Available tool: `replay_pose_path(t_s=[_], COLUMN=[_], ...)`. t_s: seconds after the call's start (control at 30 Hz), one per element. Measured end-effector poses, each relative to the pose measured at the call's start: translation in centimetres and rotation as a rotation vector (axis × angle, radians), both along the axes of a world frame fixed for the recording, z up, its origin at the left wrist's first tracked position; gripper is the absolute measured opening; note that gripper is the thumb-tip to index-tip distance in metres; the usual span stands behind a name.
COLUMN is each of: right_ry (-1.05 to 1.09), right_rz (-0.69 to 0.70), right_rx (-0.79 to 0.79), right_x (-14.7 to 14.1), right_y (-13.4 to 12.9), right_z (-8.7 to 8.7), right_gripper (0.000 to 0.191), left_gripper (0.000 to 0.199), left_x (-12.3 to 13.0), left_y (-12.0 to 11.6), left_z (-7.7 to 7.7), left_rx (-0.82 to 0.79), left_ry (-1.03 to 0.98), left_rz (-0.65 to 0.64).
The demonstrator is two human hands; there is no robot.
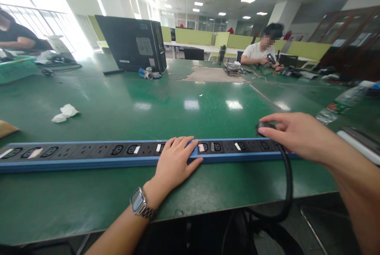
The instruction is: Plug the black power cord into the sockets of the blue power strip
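Observation:
A long blue power strip (89, 161) with black sockets lies along the near side of the table. My left hand (177, 163) is laid across its middle, fingers at the far edge and thumb along the near edge, closed around it. A watch (139, 201) is on that wrist. Above the strip's right end, my right hand (292, 132) pinches a black plug (263, 127) between thumb and fingers. The plug's thick black cable (288, 180) loops down past the table edge. Its front face is turned from view. White labels stick beside several sockets.
On the green table (118, 108) are crumpled tissue (67, 112), a black computer case (139, 45), gloves (150, 74), a plastic bottle (341, 102) and a green basket (18, 69). A co-worker (261, 51) holds a tool at the far right; another person (18, 33) sits left.

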State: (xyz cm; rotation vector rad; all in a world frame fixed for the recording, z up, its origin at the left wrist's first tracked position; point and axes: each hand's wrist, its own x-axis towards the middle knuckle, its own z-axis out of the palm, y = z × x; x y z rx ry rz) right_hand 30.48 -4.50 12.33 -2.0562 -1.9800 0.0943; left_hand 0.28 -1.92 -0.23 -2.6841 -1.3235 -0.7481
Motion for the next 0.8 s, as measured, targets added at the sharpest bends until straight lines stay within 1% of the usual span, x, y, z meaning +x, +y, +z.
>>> replay_pose_path(t_s=[0.03, 0.07, 0.1, 0.17, 0.23, 0.3, 0.37, 0.43, 0.53, 0.6, 0.67, 0.7, 0.77, 0.8], right_ry=[0.004, 0.002, -0.005, -0.027, -0.048, -0.062, -0.095, -0.144, -0.208, -0.205, -0.153, -0.117, -0.05, -0.012], right_rz=[-0.038, -0.066, -0.082, -0.078, -0.063, -0.062, -0.06, -0.028, 0.044, 0.06, 0.02, -0.032, -0.162, -0.196], right_rx=[-0.025, -0.052, -0.076, -0.125, -0.169, -0.197, -0.215, -0.225, -0.215, -0.231, -0.245, -0.217, -0.07, 0.014], right_x=[1.6, 3.3, 4.9, 7.6, 9.4, 10.3, 10.5, 10.3, 10.0, 10.1, 10.2, 10.0, 8.8, 7.5], right_y=[-0.1, -0.1, 0.0, 0.5, 0.9, 1.2, 1.3, 1.4, 1.5, 1.6, 1.6, 1.5, 1.4, 1.3], right_z=[0.1, -0.2, -0.7, -2.4, -4.2, -5.3, -5.9, -6.1, -6.1, -5.9, -5.2, -4.7, -3.8, -3.4], right_gripper=[0.043, 0.042, 0.039, 0.033, 0.031, 0.033, 0.034, 0.032, 0.028, 0.028, 0.029, 0.032, 0.038, 0.041], left_gripper=[0.045, 0.045, 0.045, 0.045, 0.045, 0.045, 0.045, 0.045, 0.045, 0.045, 0.046, 0.046, 0.047, 0.048], left_x=[0.0, 0.0, 0.1, 0.1, 0.2, 0.2, 0.2, 0.2, 0.3, 0.4, 0.5, 0.6, 0.8, 0.8], left_y=[0.0, 0.0, -0.1, -0.1, 0.0, 0.0, -0.1, -0.2, -0.3, -0.4, -0.4, -0.4, -0.4, -0.4], left_z=[0.0, 0.0, 0.0, 0.0, 0.0, 0.0, 0.1, 0.1, 0.0, 0.0, 0.1, 0.1, 0.2, 0.3], left_rx=[-0.001, -0.002, -0.004, -0.005, -0.005, -0.009, -0.015, -0.017, -0.013, -0.007, -0.001, 0.0, -0.003, -0.007], left_ry=[0.0, 0.002, 0.005, 0.01, 0.012, 0.011, 0.012, 0.011, 0.004, -0.007, -0.019, -0.022, -0.025, -0.032], left_rz=[0.002, 0.004, 0.007, 0.013, 0.016, 0.018, 0.02, 0.023, 0.03, 0.046, 0.063, 0.067, 0.065, 0.066])
